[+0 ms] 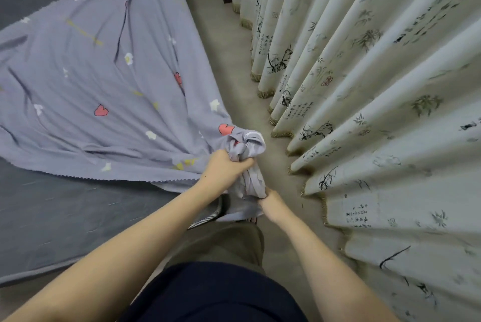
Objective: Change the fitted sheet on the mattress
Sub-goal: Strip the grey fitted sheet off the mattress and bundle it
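Person at the mattress edge, seen from above. The printed lilac-grey sheet [104,74], patterned with hearts and small flowers, lay fanned across the upper left of the frame over the dark grey mattress [65,217], which showed bare at the lower left and top left. The sheet's folds ran together toward a bunched corner [246,147] at the frame's centre, which suggests tension drawn from that one point. The left hand [225,169] was clenched around the bunch from above; the right hand [273,205], just below it, gripped the hanging tail of the same bunch. Holding with both fists, one above the other, probably gave a firmer pull on the cloth than a single hand would. Whether the sheet was coming off or going on cannot be told. The zigzag-cut edge [130,178] lay flat on the mattress top, not tucked. Bamboo-print curtains [364,87] filled the right of the frame, with a strip of beige floor [234,61] between them and the mattress.
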The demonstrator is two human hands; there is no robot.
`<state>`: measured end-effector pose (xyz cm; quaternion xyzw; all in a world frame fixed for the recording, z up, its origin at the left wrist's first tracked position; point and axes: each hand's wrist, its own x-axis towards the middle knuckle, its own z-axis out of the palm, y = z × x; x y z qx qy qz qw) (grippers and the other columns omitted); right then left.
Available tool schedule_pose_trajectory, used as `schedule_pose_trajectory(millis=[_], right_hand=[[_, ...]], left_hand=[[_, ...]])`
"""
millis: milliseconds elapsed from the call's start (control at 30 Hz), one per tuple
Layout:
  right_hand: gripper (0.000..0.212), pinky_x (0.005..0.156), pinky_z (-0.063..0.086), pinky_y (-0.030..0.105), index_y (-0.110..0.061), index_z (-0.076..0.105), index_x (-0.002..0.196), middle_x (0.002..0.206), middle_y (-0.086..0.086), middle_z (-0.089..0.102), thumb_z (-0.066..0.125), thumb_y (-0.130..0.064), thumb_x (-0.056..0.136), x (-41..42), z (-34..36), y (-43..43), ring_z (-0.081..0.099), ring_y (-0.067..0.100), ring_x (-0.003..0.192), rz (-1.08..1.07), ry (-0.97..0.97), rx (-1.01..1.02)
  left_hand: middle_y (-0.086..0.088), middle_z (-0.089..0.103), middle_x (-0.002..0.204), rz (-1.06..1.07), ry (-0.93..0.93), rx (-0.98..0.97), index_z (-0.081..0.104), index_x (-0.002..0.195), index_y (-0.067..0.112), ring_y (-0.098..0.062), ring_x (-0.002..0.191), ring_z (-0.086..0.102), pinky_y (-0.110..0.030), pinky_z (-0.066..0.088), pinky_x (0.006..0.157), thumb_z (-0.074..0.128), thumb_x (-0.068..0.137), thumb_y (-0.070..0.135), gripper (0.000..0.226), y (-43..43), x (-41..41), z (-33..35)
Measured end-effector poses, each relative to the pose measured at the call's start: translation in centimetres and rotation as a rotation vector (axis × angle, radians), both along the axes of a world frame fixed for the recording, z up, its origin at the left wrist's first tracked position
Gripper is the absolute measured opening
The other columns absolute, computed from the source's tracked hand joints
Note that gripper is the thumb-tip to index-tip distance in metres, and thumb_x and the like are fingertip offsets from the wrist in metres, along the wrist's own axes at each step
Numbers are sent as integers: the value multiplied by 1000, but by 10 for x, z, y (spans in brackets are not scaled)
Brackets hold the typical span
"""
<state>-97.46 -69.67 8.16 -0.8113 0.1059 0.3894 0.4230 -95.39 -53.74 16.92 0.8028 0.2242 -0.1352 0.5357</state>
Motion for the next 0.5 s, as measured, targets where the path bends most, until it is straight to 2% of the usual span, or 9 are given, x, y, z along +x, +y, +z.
schedule_pose_trajectory(millis=[100,167,233,300,333,367,400,433,500], right_hand=[[18,71,38,31,1,64,100,75,6,56,52,-5,88,34,3,-9,50,20,77,34,105,-8],[21,70,39,28,-4,66,102,77,9,60,62,-17,87,51,11,-17,53,20,78,143,134,-13],[33,70,43,27,-10,68,108,85,5,69,69,-35,86,71,24,-27,58,17,78,220,162,27],[35,73,43,32,-5,68,100,89,8,71,66,-39,89,89,34,-42,59,21,80,219,135,22],[37,69,35,36,-1,67,99,89,14,70,64,-37,91,102,38,-48,61,28,82,186,106,7],[41,85,48,43,3,65,108,103,22,69,61,-35,94,117,41,-53,63,35,95,157,92,-18],[46,104,40,50,4,59,122,117,23,65,59,-33,95,133,47,-53,61,37,107,134,81,-46],[46,94,49,43,1,54,130,121,18,64,56,-31,97,149,57,-50,60,34,109,123,83,-48],[39,75,50,32,-4,53,129,107,9,66,53,-27,98,188,79,-33,61,26,94,113,55,-8]], left_hand=[[-6,54,57,2,54,146,52,64,6,-17,58,53,-32,41,57,77,69,53,54,1,24,3],[-9,58,57,10,57,228,52,61,7,-19,60,58,-35,46,57,74,60,70,67,10,35,8],[-11,58,53,61,69,330,56,57,7,-19,56,60,-34,47,53,69,55,79,73,27,43,13],[-12,58,52,208,99,395,59,57,5,-18,51,60,-29,49,47,67,57,81,77,51,48,17],[-13,58,53,281,120,434,59,57,5,-22,54,61,-32,50,48,64,59,82,77,65,49,19],[-14,58,53,319,148,478,58,58,6,-27,59,62,-35,50,51,59,62,83,77,79,48,19],[-14,57,53,335,175,515,57,59,7,-30,63,61,-36,46,52,52,63,84,78,92,47,19],[-13,56,54,353,198,517,58,62,7,-31,65,60,-35,40,50,47,61,85,79,102,46,19],[-12,57,55,399,236,479,62,65,10,-29,62,59,-31,36,48,42,52,89,83,112,45,18]])
